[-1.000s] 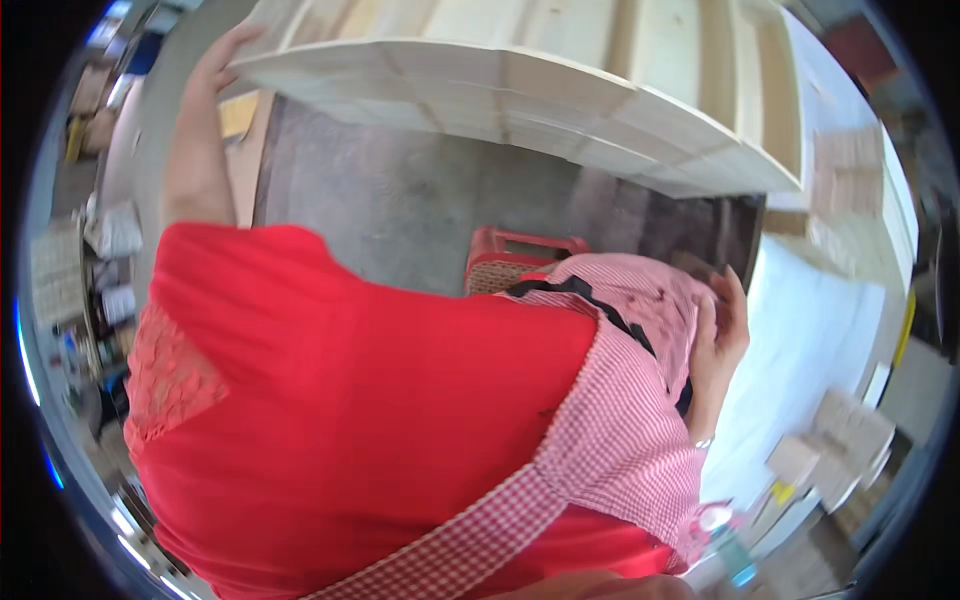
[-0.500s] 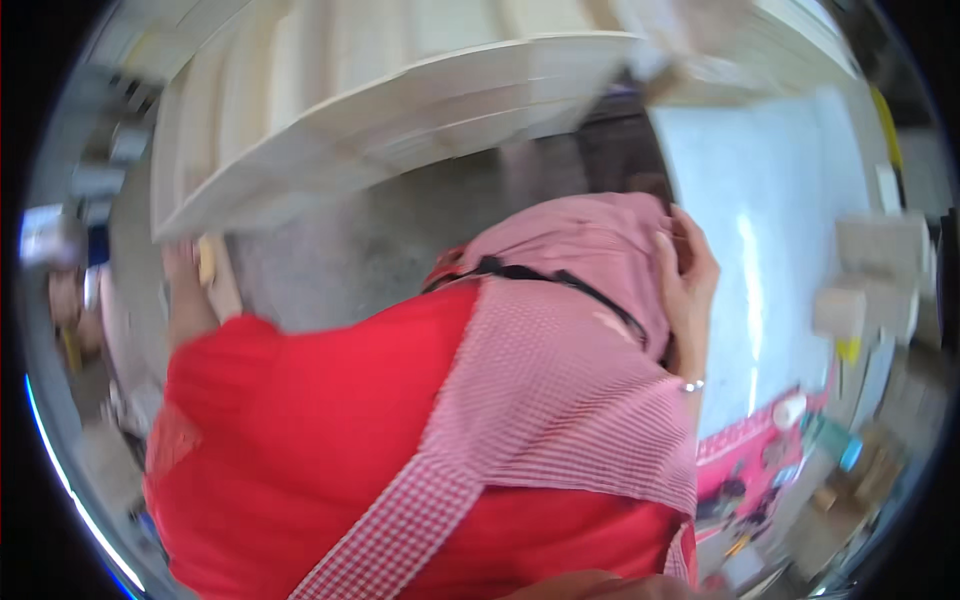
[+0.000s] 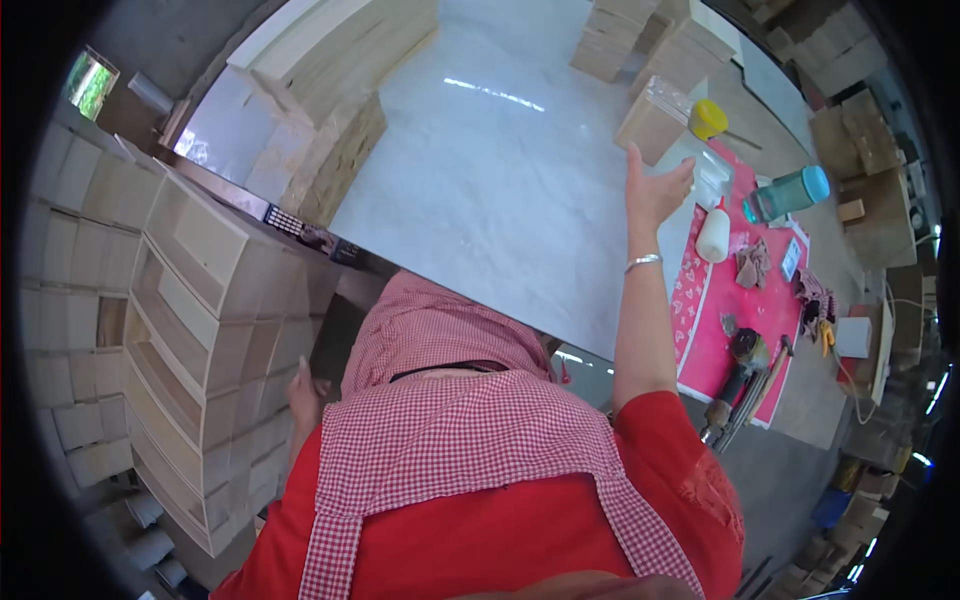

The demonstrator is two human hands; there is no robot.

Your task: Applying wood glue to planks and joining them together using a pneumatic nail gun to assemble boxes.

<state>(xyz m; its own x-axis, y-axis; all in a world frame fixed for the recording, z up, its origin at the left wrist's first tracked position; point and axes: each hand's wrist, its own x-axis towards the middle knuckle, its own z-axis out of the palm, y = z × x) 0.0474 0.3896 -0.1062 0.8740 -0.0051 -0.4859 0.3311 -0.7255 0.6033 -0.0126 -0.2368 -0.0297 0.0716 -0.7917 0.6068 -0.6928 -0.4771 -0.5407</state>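
Note:
My right hand [image 3: 660, 190], with a silver bangle at the wrist, hovers over the right side of a glossy pale tabletop [image 3: 490, 170]. Its thumb and fingers are spread, and it holds nothing. Just beyond the fingertips stands a small stack of wooden pieces [image 3: 655, 122] in clear wrap; I cannot tell whether they touch. Down at my left side, my left hand [image 3: 305, 395] is partly visible, fingers apart and holding nothing. It is beside a tall stack of open pale wooden boxes [image 3: 215, 350].
Wood pieces [image 3: 340, 160] are stacked at the table's left. On a pink mat [image 3: 720, 330] at right lie a white bottle [image 3: 713, 235], a teal bottle [image 3: 785, 195], rags [image 3: 752, 263] and a power tool [image 3: 740, 365]. A yellow-topped container [image 3: 708, 119] stands behind.
My view has swung right, from the stacked boxes to the tabletop. My right hand has risen from beside my apron to over the table. My left hand now hangs beside the boxes.

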